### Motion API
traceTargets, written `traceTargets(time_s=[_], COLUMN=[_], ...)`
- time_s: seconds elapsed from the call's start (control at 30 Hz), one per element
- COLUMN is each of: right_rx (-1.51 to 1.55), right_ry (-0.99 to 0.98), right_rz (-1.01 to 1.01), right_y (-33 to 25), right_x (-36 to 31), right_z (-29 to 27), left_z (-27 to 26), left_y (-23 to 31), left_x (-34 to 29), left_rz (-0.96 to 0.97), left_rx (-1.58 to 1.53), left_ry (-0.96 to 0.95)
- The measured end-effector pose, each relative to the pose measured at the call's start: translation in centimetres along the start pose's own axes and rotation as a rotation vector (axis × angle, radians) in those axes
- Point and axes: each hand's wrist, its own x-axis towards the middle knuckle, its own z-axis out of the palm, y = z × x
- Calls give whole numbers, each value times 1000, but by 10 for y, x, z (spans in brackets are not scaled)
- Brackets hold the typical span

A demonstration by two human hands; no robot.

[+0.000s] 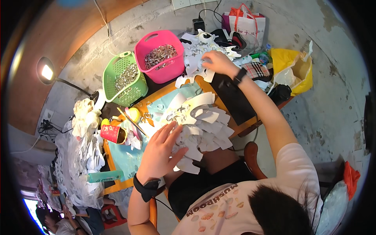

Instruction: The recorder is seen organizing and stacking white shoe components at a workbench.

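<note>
My left hand [159,150] lies with fingers stretched out and apart against the near side of a heap of white, flat cut pieces [209,119] at the table's front edge. Farther off, my right hand [220,62] reaches over a second pile of white cut pieces [191,62] with small metal rings or clips on it. Its fingers are bent together at that pile; what they hold is too small to make out. Several loose metal rings [148,116] lie on the light blue mat [129,156], left of the near heap.
A pink basket [178,60] and a green basket [138,88], both holding metal pieces, stand at the back. Left are a red cup [110,134], a yellow lid [134,114], a teal tube [105,176] and a lit lamp [47,71]. A yellow bag [303,74] stands right.
</note>
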Motion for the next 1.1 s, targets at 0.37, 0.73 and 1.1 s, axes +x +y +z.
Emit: traceTargets(time_s=[0.37,0.73,1.1], right_rx=[-126,-69,147], right_ry=[-274,-238,-295], right_rz=[-18,-95,-323], right_y=[58,68,6], right_x=[59,35,55], right_z=[45,20,-60], left_z=[-6,-16,-26], left_y=[5,5,3], left_x=[-2,1,10], left_rz=[-94,-25,-111], left_rx=[-75,-92,-42], left_ry=[-17,-25,154])
